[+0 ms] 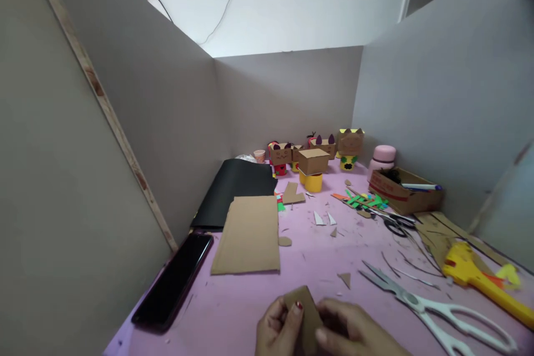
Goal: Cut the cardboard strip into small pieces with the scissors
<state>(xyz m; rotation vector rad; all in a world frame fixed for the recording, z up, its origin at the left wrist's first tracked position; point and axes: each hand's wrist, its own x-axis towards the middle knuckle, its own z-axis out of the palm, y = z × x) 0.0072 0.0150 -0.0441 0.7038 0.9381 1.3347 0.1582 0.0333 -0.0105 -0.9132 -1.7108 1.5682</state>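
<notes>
At the near edge of the table my left hand (280, 327) is closed on a small piece of brown cardboard (307, 317), its thumb pressed on the front face. My right hand (350, 328) grips the same piece from the right, with its fingertips partly hidden behind it. The piece stands upright and has a pointed top. To the right lie white-handled scissors (417, 303) with their blades apart. A small cardboard triangle (345, 279) rests just beyond my right hand. Further off, a large cardboard sheet (250, 236) lies flat.
A black phone (174, 283) and black sheet (233, 189) lie left. At right are a yellow glue gun (471, 272), black scissors (398, 226), a box of pens (411, 194) and a pink bottle (381, 161). A cardboard box on yellow rolls (312, 164) and several cardboard figures (350, 147) stand behind. Grey partitions (287, 94) surround the table.
</notes>
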